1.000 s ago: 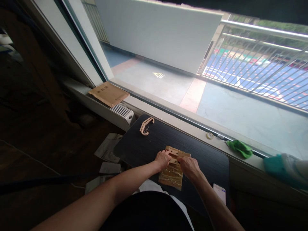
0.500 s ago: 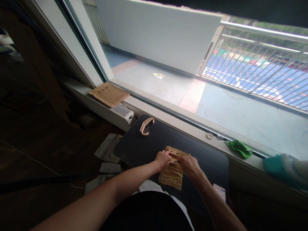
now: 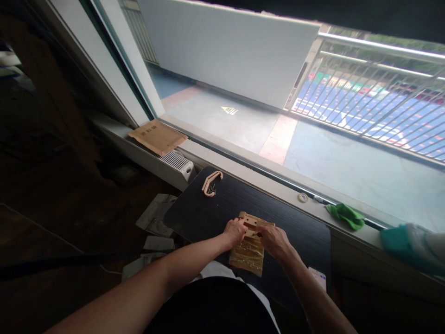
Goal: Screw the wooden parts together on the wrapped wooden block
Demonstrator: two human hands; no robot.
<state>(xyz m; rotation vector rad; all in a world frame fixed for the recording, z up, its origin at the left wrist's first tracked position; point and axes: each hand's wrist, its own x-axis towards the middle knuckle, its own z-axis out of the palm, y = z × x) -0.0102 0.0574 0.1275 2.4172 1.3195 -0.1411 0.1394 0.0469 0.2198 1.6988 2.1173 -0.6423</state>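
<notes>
On a small black table (image 3: 215, 208) lies a flat light wooden piece with holes (image 3: 253, 219), resting on a clear plastic bag of wooden parts (image 3: 248, 256). My left hand (image 3: 234, 231) is curled on the piece's left end. My right hand (image 3: 274, 241) is closed on its right side, its fingertips pinched around something small and dark that I cannot make out. A curved wooden hook-shaped part (image 3: 210, 181) with a few small dark screws beside it lies at the table's far left corner.
A phone (image 3: 318, 277) lies at the table's near right edge. On the window sill are a tape roll (image 3: 303, 197), a green cloth (image 3: 345, 215) and a teal bundle (image 3: 410, 243). A cardboard envelope (image 3: 157, 137) rests on a radiator. Papers litter the floor at left.
Both hands stay on the wooden piece; my right hand has shifted slightly left toward its middle. The view has barely moved.
</notes>
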